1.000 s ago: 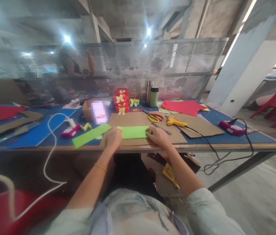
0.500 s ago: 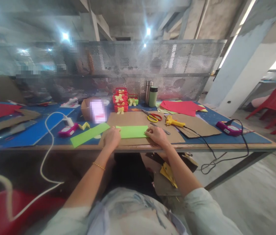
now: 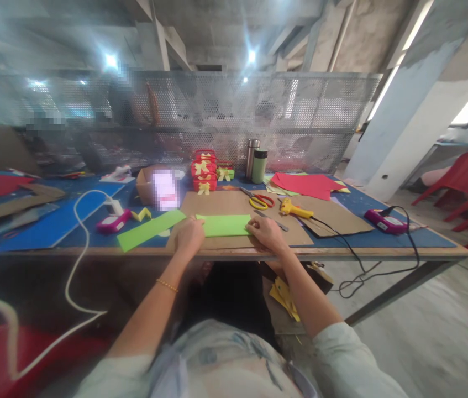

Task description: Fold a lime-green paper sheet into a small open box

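Note:
A folded sheet of bright green paper lies on the brown cardboard near the table's front edge. Its left end is pinched by my left hand, fingers closed. At the opposite end my right hand grips the sheet, with its fingers bent at the edge. A second green strip rests at an angle beside my left hand, partly on the cardboard. Just beyond my right hand lies a grey blade-like tool, partly hidden by the hand.
Scissors and a yellow glue gun with a black cord lie behind my right hand. Small red boxes with bows are stacked at the back, near a green flask. Purple power sockets and red paper are also on the table.
Both hands stay at the ends of the green paper, almost unmoved. The whole view has shifted slightly, and the legs under the table have moved a little.

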The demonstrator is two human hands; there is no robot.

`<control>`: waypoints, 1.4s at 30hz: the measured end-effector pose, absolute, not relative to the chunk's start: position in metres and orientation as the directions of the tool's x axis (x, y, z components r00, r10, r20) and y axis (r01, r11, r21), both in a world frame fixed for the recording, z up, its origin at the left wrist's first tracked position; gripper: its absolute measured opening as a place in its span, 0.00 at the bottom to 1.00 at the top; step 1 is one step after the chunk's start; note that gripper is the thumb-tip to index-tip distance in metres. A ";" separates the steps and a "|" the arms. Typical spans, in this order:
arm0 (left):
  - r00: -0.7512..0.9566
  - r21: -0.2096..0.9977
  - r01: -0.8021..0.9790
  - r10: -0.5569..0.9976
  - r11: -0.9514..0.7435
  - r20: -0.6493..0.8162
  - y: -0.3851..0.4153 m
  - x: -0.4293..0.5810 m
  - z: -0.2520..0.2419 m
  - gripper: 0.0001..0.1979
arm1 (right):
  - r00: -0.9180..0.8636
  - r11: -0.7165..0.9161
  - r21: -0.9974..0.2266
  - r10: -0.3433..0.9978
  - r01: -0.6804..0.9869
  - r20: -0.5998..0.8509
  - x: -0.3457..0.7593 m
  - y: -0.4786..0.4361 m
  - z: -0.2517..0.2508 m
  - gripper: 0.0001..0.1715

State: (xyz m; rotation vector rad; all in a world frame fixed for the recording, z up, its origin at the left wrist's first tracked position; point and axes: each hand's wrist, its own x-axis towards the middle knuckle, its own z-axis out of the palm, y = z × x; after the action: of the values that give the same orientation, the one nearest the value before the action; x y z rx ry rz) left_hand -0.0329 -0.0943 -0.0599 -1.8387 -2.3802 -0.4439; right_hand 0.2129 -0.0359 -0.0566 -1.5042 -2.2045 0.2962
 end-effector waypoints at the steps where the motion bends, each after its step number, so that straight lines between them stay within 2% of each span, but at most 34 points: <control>1: -0.268 0.173 0.958 0.928 0.228 0.259 -0.094 -0.033 -0.060 0.24 | -0.299 0.378 -0.418 0.922 0.826 0.244 0.213 -0.036 -0.057 0.12; 16: -0.295 0.229 0.942 0.929 0.244 0.225 -0.111 -0.027 -0.056 0.24 | -0.292 0.369 -0.367 0.923 0.854 0.250 0.214 -0.042 -0.060 0.12; 26: -0.265 0.195 0.953 0.947 0.230 0.179 -0.123 -0.020 -0.042 0.25 | -0.270 0.347 -0.390 0.933 0.853 0.239 0.219 -0.056 -0.060 0.10; 31: -0.314 0.221 0.935 0.937 0.278 0.153 -0.122 -0.019 -0.038 0.20 | -0.248 0.332 -0.364 0.933 0.870 0.259 0.219 -0.057 -0.061 0.11; 35: -0.197 0.240 0.960 0.960 0.147 0.201 -0.126 -0.031 -0.038 0.16 | -0.240 0.325 -0.370 0.936 0.870 0.257 0.219 -0.058 -0.062 0.11; 38: -0.094 0.302 0.953 0.966 0.018 0.240 -0.129 -0.043 -0.037 0.15 | -0.237 0.316 -0.387 0.942 0.866 0.237 0.219 -0.059 -0.059 0.11; 42: -0.079 0.404 0.915 0.974 -0.013 0.211 -0.131 -0.052 -0.037 0.15 | -0.225 0.285 -0.390 0.955 0.876 0.194 0.218 -0.060 -0.056 0.11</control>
State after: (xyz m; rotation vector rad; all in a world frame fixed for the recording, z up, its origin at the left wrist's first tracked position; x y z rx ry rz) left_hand -0.0520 -0.1313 -0.0372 -2.2155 -2.2951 -0.7371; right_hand 0.2180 -0.0596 -0.0560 -1.6481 -2.1700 0.2772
